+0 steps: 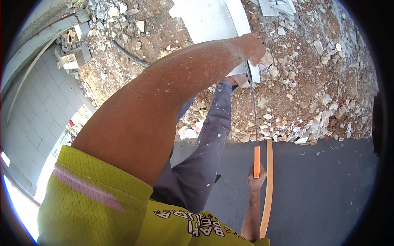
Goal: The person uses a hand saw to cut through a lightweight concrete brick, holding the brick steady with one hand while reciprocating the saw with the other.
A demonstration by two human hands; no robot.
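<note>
My left arm reaches across the view, and my left hand (pixel 253 48) is closed at the edge of a long white board (pixel 207 20) on the rubble; its fingertips are partly hidden. My right hand (pixel 255 180) grips the orange handle of a handsaw (pixel 257 162). The thin saw blade, seen almost edge-on, runs from the handle up to the board just below my left hand. Beside the blade, my foot (pixel 240 81) is at the board, partly covered by my left arm.
Broken stone and reddish soil (pixel 303 78) surround the board. A dark grey surface (pixel 320 180) lies at lower right, with a long tan strip (pixel 269 176) beside my right hand. White offcuts (pixel 277 7) lie at the top. A grey block wall (pixel 45 102) stands left, near a black hose (pixel 129 55).
</note>
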